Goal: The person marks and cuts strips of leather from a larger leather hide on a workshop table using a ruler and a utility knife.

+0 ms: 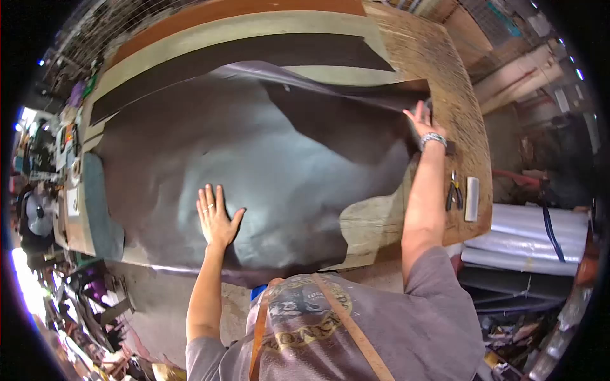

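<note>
A large dark grey hide of leather lies spread over a wooden worktable, rumpled in the middle. My left hand rests flat on the hide near the table's front edge, fingers spread. My right hand, with a beaded bracelet on the wrist, reaches to the far right edge of the hide and grips it there, where the leather lifts in a fold.
A long dark strip lies on a pale board behind the hide. Pliers and a white block sit at the table's right edge. Silvery rolls are stacked on the right. Cluttered benches line the left side.
</note>
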`<move>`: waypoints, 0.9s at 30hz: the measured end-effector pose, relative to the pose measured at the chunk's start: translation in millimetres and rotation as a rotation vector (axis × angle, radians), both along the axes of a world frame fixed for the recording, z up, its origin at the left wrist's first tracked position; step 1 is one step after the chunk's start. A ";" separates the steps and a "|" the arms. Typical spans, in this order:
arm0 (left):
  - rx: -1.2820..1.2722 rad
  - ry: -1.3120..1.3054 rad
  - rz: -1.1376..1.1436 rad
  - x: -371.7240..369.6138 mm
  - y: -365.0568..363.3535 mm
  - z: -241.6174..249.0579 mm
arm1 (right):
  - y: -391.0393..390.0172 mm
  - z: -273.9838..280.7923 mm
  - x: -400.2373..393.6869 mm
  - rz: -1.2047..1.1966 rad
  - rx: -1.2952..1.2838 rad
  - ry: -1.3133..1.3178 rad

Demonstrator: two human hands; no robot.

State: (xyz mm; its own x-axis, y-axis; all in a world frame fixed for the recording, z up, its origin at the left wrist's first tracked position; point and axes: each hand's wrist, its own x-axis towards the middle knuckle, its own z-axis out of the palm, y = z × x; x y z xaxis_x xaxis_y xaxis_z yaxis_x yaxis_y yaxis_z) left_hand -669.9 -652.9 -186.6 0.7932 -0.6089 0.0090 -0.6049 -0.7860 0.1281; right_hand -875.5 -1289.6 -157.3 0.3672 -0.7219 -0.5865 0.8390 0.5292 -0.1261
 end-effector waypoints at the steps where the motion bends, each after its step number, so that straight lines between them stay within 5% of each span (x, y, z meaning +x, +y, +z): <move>1: 0.024 0.008 -0.016 -1.2 0.4 3.3 | -1.9 -0.2 -3.1 0.009 0.002 -0.025; 3: 0.068 0.032 -0.005 -3.3 -2.6 9.5 | 1.2 4.3 -14.5 -0.035 -0.199 0.041; 8: 0.028 -0.028 -0.067 -1.4 -4.0 -5.4 | -0.5 12.6 -139.7 -0.189 -0.453 0.810; 11: 0.013 -0.056 -0.068 -2.5 -4.6 -10.4 | -11.6 -72.9 -248.0 -0.447 -0.434 1.316; 12: 0.000 -0.061 -0.077 -1.8 -3.4 -11.0 | -0.3 -90.6 -291.2 -0.271 -0.522 2.024; 13: -0.009 -0.067 -0.087 -1.5 -2.7 -12.0 | 26.6 -83.8 -297.2 -0.235 -0.480 2.215; 20: 0.080 0.006 -0.095 -1.9 -15.5 -6.1 | 160.7 -76.0 -274.5 0.313 -0.794 2.371; 22: 0.110 0.049 -0.030 -4.7 -19.4 13.5 | 202.0 -74.0 -263.5 0.211 -0.982 2.767; 24: 0.094 0.051 -0.003 -2.8 -15.4 11.0 | 217.4 -78.8 -260.1 0.363 -0.792 2.689; 27: 0.043 0.035 -0.008 -1.5 -6.5 0.1 | 224.9 -79.1 -245.9 0.484 -0.980 2.703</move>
